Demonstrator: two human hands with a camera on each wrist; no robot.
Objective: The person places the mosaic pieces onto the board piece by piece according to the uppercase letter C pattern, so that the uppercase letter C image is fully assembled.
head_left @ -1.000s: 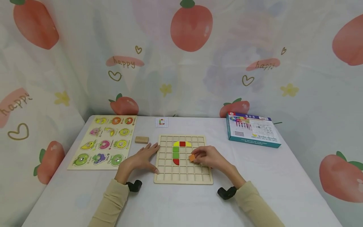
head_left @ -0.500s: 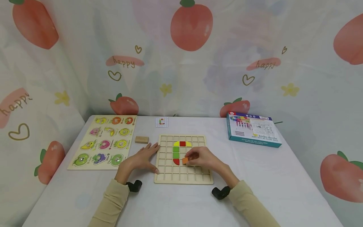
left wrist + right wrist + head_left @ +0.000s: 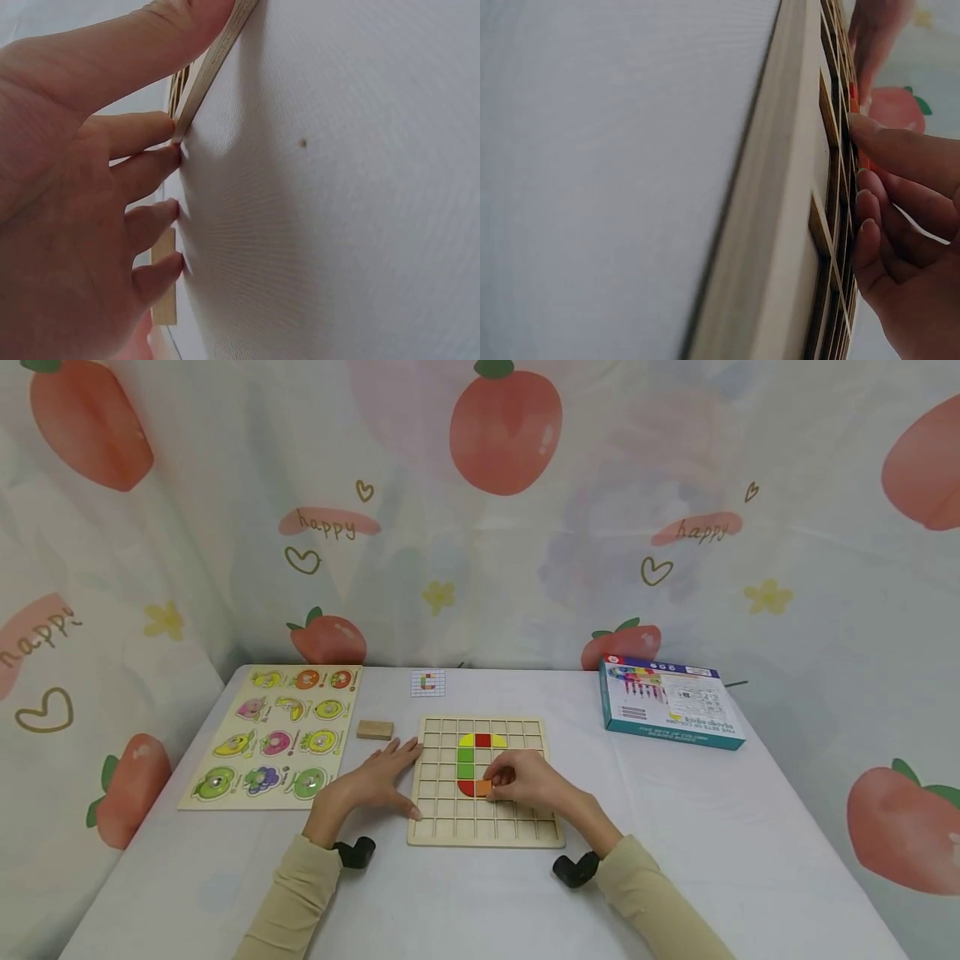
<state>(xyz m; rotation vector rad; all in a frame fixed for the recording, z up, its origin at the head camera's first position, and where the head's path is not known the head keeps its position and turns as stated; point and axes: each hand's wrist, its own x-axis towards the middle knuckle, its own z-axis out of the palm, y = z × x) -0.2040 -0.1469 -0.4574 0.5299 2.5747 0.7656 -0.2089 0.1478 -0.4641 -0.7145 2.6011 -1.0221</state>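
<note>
A wooden grid board (image 3: 450, 829) lies on the table between both hands. My right hand (image 3: 534, 779) pinches an orange square block (image 3: 482, 788) at the grid cell just right of a red rounded piece (image 3: 466, 788). Two green squares (image 3: 465, 763) stand in a column above that red piece. Along the top run a yellow rounded piece (image 3: 467, 741), a red square (image 3: 483, 741) and a second yellow rounded piece (image 3: 498, 741). With fingers spread, my left hand (image 3: 375, 779) touches the board's left edge; its thumb and fingertips meet the rim in the left wrist view.
A small wooden block (image 3: 375, 729) lies beyond my left hand. Behind the board is a small printed pattern card (image 3: 427, 683). A fruit puzzle board (image 3: 285, 752) lies at the left, and a flat teal-edged box (image 3: 671, 703) at the back right.
My right hand has carried the orange block leftward and slightly toward me, from the middle of the board to beside the red rounded piece. The left hand has stayed in place.
</note>
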